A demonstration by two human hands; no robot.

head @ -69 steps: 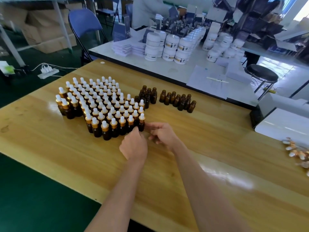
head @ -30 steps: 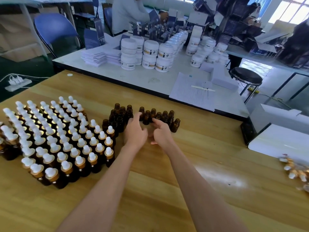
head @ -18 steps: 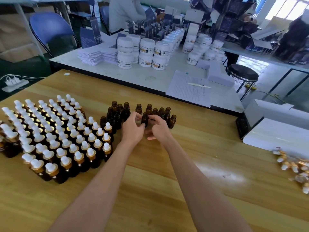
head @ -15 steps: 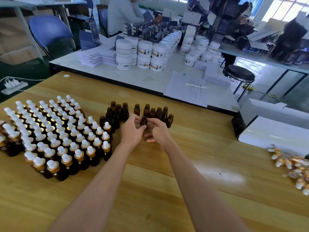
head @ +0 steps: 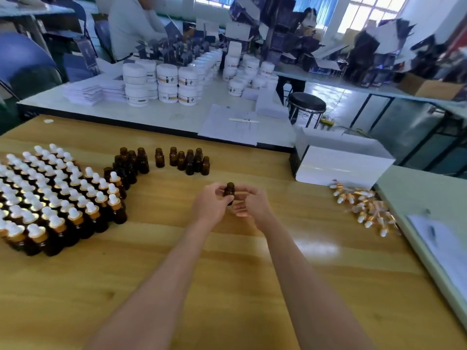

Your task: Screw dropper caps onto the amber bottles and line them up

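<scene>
Nearest lies a glossy, yellow-grained wooden worktop (head: 227, 286), its varnish catching a pale window glare. Two bare forearms reach over it. Above the middle of the board, the left hand (head: 209, 204) grips a small uncapped amber glass bottle (head: 230, 190), held upright and clear of the wood, with the fingers clamped round its lower body. The right hand (head: 252, 202) meets it from the other side, fingers curled with their tips on the glass.

To the left stands a tight block of capped amber bottles with gold collars and white rubber bulbs (head: 50, 198), in slanting rows. To the right, well apart, is a loose heap of gold-and-white dropper caps (head: 364, 205), just before a flat white cardboard box (head: 338, 165). Beyond the hands, more bare-necked brown bottles (head: 188, 160) stand in two small clusters.

Past the far edge runs a white worktop (head: 164, 117) carrying stacked squat white plastic jars (head: 164, 82), paper piles and printed sheets. A round black stool (head: 307, 102) stands beside it, and a blue chair (head: 22, 61) is at far left. A seated person in a pale top (head: 131, 24) works at the back, beneath bright windows.
</scene>
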